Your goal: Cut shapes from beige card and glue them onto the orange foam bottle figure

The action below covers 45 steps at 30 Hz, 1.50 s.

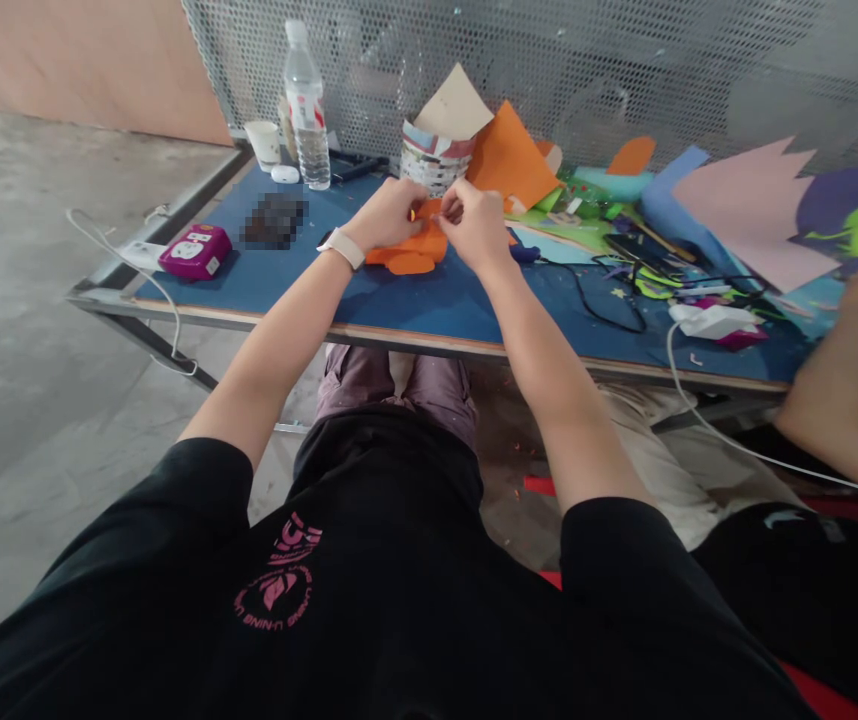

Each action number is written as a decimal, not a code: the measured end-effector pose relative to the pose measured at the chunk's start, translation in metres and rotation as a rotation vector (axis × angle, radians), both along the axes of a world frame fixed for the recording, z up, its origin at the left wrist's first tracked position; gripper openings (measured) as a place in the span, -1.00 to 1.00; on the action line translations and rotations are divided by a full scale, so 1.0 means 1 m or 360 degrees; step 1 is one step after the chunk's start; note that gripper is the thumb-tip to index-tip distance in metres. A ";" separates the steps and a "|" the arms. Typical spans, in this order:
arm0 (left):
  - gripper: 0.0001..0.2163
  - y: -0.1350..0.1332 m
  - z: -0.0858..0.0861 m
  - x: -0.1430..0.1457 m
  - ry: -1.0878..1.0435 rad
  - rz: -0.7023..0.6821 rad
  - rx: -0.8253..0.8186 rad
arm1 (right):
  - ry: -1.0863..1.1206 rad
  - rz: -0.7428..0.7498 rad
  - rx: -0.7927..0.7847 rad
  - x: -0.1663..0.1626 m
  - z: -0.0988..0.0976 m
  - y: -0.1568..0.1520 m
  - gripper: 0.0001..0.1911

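The orange foam piece (408, 250) lay flat on the blue counter (414, 310), near its far middle, so that the surface carried its weight and both hands were free for fine work along its upper edge. The left hand (388, 215) was curled down on the left part of the piece, fingers closed and pinching the edge, a pale wristband just behind it. The right hand (476, 225) met it from the other side, fingertips closed on a small bit of the same orange material; whether a tool was between them could not be told. A paper-wrapped cup (435, 160) with card sheets stood just behind the hands. A water bottle (307, 105) stood farther left, a pink box (195, 250) near the left edge. Another person's arm (849, 380) entered at right
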<state>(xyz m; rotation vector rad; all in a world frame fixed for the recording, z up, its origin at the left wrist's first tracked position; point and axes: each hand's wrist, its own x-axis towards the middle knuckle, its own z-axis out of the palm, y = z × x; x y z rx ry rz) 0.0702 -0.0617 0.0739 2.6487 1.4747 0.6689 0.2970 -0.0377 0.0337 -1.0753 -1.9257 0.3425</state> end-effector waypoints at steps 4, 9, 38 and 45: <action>-0.88 0.001 -0.002 -0.001 -0.0089 -0.0001 -0.0077 | -0.0024 -0.0052 0.0018 0.002 -0.003 0.003 -0.51; -0.74 -0.001 -0.002 -0.003 -0.0147 -0.0045 -0.0082 | 0.0027 -0.0047 0.0000 0.004 -0.001 0.002 -0.46; -0.76 0.002 -0.005 0.002 -0.0121 0.0001 -0.0021 | 0.0048 0.0045 -0.0093 0.002 -0.001 -0.004 -0.35; -0.89 0.015 -0.014 0.003 -0.0159 0.0008 0.0058 | 0.0012 0.0004 -0.0006 0.008 -0.007 0.005 -0.35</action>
